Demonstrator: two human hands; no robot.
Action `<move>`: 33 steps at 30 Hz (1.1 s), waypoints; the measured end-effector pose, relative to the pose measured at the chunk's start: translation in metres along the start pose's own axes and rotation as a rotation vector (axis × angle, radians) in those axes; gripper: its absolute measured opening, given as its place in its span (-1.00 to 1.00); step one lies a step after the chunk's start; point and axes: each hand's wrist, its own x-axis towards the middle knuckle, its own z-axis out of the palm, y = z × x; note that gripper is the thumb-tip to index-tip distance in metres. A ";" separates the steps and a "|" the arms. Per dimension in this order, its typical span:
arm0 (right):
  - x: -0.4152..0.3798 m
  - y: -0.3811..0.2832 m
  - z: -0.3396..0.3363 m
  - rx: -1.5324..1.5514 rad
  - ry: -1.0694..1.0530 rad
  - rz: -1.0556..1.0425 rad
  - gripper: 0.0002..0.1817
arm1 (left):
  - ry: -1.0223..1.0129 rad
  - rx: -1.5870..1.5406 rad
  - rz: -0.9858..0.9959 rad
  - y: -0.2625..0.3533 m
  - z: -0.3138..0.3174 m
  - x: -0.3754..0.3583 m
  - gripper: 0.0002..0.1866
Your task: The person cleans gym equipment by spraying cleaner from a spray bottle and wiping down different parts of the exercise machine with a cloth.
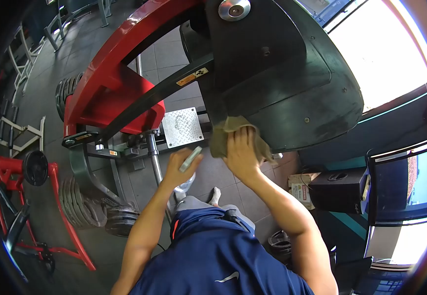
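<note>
My right hand point(242, 151) presses an olive-brown cloth point(218, 141) against the lower edge of a large black machine panel point(292, 105). Its fingers lie over the cloth, which bunches around them. In my left hand point(176, 168) is what looks like a spray bottle, its pale head point(191, 159) showing above the fingers and part of a clear body point(186, 184) below. The fingers are wrapped around it, a little left of the cloth and apart from the panel. The panel belongs to a red-framed gym machine point(110, 93) with a diamond-plate metal footplate point(183, 128).
Weight plates point(78, 204) hang low on the left, near a red rack point(54, 216). A steel bar point(154, 157) stands close to my left forearm. To the right are a black box point(339, 189), a small carton point(302, 191) and windows point(402, 187).
</note>
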 end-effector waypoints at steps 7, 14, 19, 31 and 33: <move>-0.027 0.008 0.031 0.034 0.092 -0.166 -0.22 | 0.030 0.058 -0.201 -0.009 -0.039 -0.078 -0.69; 0.016 -0.025 0.039 -0.179 0.082 -0.338 -0.33 | 0.107 0.041 -0.238 0.001 -0.036 -0.109 -0.70; -0.027 -0.001 0.032 0.015 0.115 -0.310 -0.33 | 0.143 -0.026 -0.258 0.009 -0.032 -0.117 -0.70; -0.005 -0.007 0.000 0.011 0.012 0.001 0.00 | 0.015 0.045 -0.193 0.014 -0.022 -0.089 -0.62; -0.014 0.005 0.001 -0.051 0.086 -0.130 -0.04 | -0.004 0.071 -0.170 0.013 -0.019 -0.082 -0.62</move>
